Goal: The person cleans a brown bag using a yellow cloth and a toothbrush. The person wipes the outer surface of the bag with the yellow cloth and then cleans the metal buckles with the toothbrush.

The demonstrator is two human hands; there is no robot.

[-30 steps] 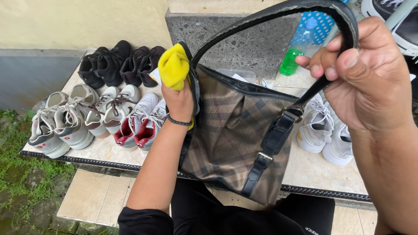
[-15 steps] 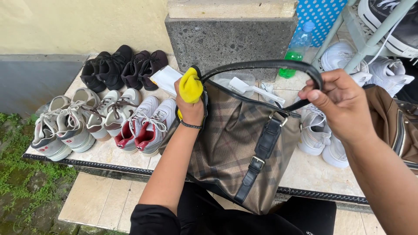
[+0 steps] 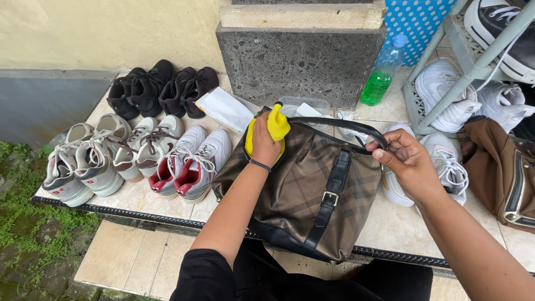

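- my left hand [image 3: 264,146] was clenched around a yellow cloth [image 3: 277,127], pressed against the upper left edge of the brown plaid bag [image 3: 304,192].
- my right hand [image 3: 409,164] was grasping the bag's black strap [image 3: 340,124] near its right end, fingers curled over it.
- the bag stood on the tiled bench [image 3: 398,226], at its front edge, between the red and white sneakers [image 3: 192,164] and a white sneaker [image 3: 448,164].
- i judged the bag soft and slouchy, fairly light, its coated cloth a little slick; the strap or the buckled black band [image 3: 329,198] looked the firmest places to hold.
- packages: a flat white pouch [image 3: 225,108] lay behind the bag by the dark shoes [image 3: 161,89]; a clear plastic tub [image 3: 304,106] sat behind the strap.
- a clear bottle with green liquid [image 3: 382,72] and a blue cap stood by the stone block [image 3: 295,56], with a blue white-dotted panel [image 3: 418,22] behind it.
- a tan leather bag [image 3: 499,167] lay at the right.
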